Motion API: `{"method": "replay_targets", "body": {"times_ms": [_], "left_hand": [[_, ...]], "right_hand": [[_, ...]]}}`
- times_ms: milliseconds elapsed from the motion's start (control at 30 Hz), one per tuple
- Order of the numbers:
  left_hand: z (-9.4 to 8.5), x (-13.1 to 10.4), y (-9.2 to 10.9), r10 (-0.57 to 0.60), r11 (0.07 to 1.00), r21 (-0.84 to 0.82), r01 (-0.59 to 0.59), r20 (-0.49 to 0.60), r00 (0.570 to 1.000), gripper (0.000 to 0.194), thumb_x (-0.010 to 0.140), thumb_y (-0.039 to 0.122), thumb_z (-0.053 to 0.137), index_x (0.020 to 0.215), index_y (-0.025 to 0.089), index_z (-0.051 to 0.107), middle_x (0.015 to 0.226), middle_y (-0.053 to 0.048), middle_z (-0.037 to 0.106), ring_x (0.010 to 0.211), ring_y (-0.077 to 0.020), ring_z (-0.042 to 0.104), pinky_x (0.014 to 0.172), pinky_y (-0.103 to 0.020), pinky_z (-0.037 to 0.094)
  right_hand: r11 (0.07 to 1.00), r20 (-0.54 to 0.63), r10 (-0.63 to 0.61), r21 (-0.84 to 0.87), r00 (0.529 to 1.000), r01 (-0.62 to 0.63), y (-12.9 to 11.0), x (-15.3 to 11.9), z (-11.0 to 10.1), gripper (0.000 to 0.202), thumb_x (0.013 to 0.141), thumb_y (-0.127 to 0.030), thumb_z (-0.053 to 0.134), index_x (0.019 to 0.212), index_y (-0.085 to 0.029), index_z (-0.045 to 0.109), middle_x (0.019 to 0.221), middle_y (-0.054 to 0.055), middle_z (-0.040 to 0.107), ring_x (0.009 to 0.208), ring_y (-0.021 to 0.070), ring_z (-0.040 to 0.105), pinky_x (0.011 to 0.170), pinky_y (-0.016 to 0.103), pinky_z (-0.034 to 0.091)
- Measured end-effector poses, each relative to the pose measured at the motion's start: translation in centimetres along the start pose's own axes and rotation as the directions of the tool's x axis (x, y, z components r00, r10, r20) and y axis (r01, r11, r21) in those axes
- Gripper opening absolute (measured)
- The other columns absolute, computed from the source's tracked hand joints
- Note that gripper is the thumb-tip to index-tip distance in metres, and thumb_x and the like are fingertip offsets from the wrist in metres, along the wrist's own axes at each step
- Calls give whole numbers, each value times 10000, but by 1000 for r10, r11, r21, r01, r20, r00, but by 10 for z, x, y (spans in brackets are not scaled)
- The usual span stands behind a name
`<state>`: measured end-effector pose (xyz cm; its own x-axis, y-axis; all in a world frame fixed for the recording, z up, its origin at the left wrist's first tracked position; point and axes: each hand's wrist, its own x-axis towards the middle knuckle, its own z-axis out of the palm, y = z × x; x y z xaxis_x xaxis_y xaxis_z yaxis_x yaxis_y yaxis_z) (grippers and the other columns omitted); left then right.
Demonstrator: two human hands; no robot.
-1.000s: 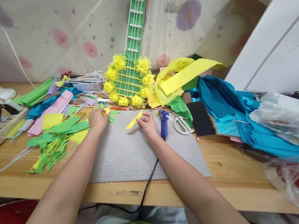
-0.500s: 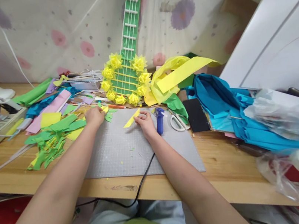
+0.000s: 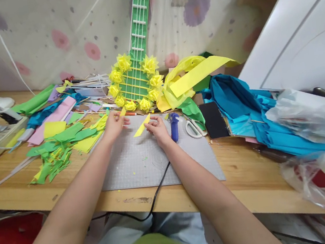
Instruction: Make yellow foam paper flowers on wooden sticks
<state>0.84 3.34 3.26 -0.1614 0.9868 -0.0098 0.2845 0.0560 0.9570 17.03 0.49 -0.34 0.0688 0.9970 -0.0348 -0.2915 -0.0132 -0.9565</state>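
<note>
Your right hand [image 3: 159, 127] is pinching the lower end of a narrow yellow paper strip [image 3: 142, 126], which is slanting up and away toward the far right, lifted just over the grey cutting mat [image 3: 144, 161]. Your left hand [image 3: 114, 125] is pinching a smaller yellow scrap [image 3: 122, 112] just left of the strip, nearly touching it. The blue glue gun [image 3: 174, 126] is lying right beside your right hand.

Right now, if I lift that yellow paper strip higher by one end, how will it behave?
The yellow paper strip, pinched by the right hand, juts out nearly straight, so it probably has some stiffness. It looks thin and narrow, likely very light and easily creased. The left hand holds a smaller yellow piece nearby.
</note>
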Motion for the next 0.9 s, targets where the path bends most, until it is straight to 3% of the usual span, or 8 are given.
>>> {"method": "replay_targets", "body": {"times_ms": [100, 167, 333, 600, 900], "left_hand": [[18, -23, -7, -136, 951, -247, 184, 201, 970, 203, 759, 174, 514, 958, 131, 497, 758, -46, 660, 617, -133, 628, 607, -276, 502], [24, -34, -10, -165, 934, -279, 222, 215, 963, 176, 727, 163, 563, 897, 120, 552, 707, -35, 657, 569, -112, 611, 581, -239, 498], [23, -43, -12, -143, 903, -317, 292, 417, 897, 167, 730, 198, 602, 872, 111, 600, 776, -75, 670, 611, -138, 635, 566, -253, 519], [19, -41, -16, -140, 824, -429, 369, 477, 867, 254, 859, 227, 409, 915, 69, 598, 792, -133, 680, 651, -165, 651, 630, -305, 536], [17, -47, -16, -6, 874, -404, 272, 550, 835, 256, 770, 179, 569, 1017, 117, 590, 1009, -115, 650, 753, -132, 648, 689, -258, 514]], "right_hand": [[999, 81, -33, -7, 996, 34, -4, -3, 0, 414, 554, -278, 671, 880, -218, 424, 583, -98, 513, 507, 65, 481, 486, 198, 332], [999, 148, -31, -27, 989, 35, -6, -6, 0, 383, 555, -282, 677, 852, -214, 444, 580, -94, 516, 499, 61, 473, 489, 199, 341], [998, 219, 13, -67, 976, 2, -4, -9, 6, 383, 530, -273, 691, 830, -206, 462, 613, -75, 553, 514, 71, 505, 519, 215, 400], [984, 78, -11, -175, 997, 25, 8, -2, 12, 340, 567, -242, 656, 836, -211, 450, 614, -80, 550, 541, 79, 531, 536, 217, 421], [988, 52, 2, -155, 999, 6, 9, -2, 12, 402, 556, -267, 689, 869, -211, 443, 643, -52, 602, 540, 98, 567, 514, 224, 439]]}}
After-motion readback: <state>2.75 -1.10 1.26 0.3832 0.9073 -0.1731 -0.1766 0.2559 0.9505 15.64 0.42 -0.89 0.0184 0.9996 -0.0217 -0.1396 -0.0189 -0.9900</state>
